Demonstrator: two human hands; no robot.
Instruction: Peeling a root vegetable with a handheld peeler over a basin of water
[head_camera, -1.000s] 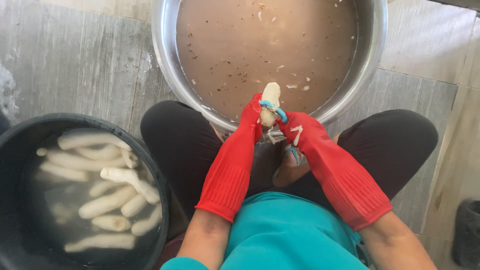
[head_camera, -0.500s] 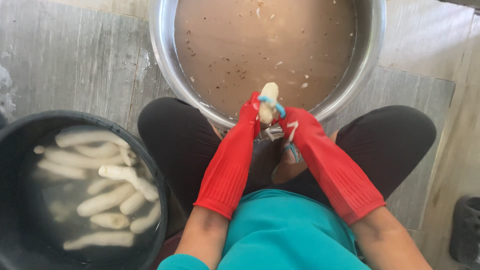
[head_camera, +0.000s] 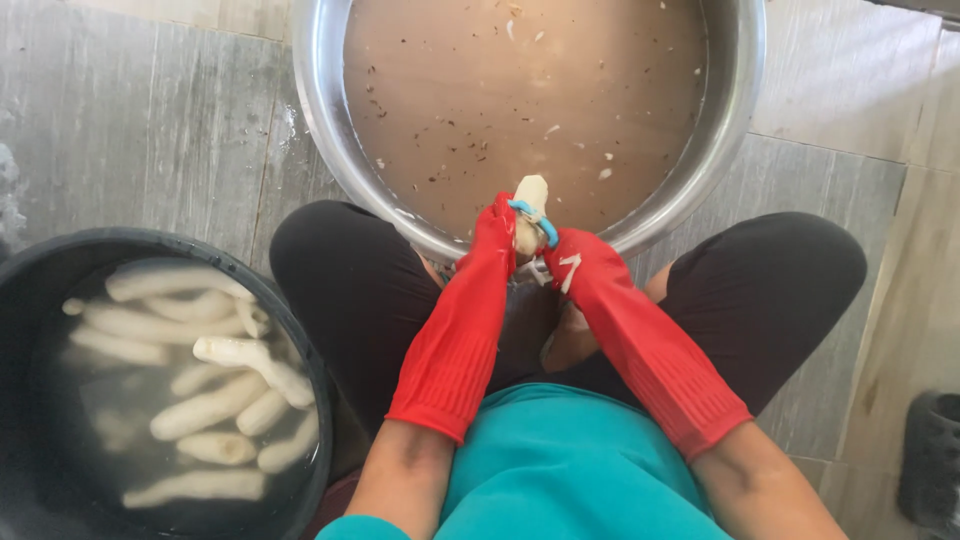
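Note:
Both my hands wear long red rubber gloves. My left hand (head_camera: 493, 232) grips a pale root (head_camera: 529, 205) that stands upright over the near rim of a large steel basin (head_camera: 322, 120). My right hand (head_camera: 580, 262) holds a blue-handled peeler (head_camera: 533, 217) against the root. The basin holds murky brown water with floating peel bits. My knees in black trousers spread to either side.
A black bucket (head_camera: 300, 340) at lower left holds water and several peeled white roots (head_camera: 232, 352). Grey floor tiles surround the basin. A dark slotted object (head_camera: 930, 460) lies at the right edge.
Hands and root stay at the basin's near rim; the peeler has shifted only slightly along the root. The view moved a little.

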